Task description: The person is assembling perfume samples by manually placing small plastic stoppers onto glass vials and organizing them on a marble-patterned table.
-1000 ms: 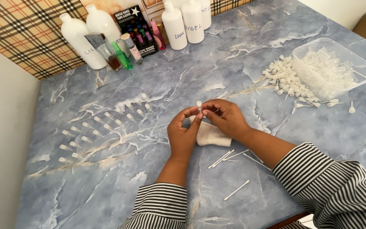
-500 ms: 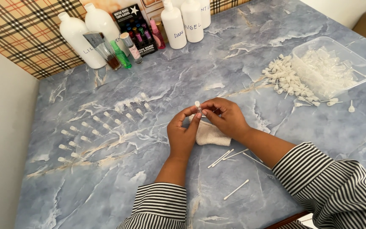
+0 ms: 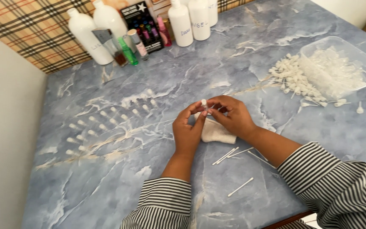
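The blue marbled tabletop (image 3: pixel 157 178) fills the view, with a plaid cloth (image 3: pixel 30 29) at its 11 o'clock corner. At 12 o'clock stand tall white bottles (image 3: pixel 178 21), and beside them, toward 11, a cluster of small coloured vials (image 3: pixel 142 40) before a dark box. At 2 o'clock lies a clear plastic tray (image 3: pixel 352 55) with a heap of small white caps (image 3: pixel 293 80) spilling from its near edge. At 9 o'clock, rows of small white tips (image 3: pixel 102 123) sit spaced apart on the tabletop.

In the middle, both hands meet. The left hand (image 3: pixel 187 133) and the right hand (image 3: pixel 231 116), each in a striped sleeve, pinch a tiny white-capped vial (image 3: pixel 203 104) between their fingertips, so both are closed on it; it stands just at 12 o'clock of the left hand's thumb and at 9 o'clock of the right hand. Under the hands, touching the right wrist's side, rests a folded pale cloth (image 3: pixel 217 133). At 5 o'clock of the hands lie several thin white sticks (image 3: pixel 227 155), and one more stick (image 3: pixel 240 187) lies apart, nearer the tabletop's edge.
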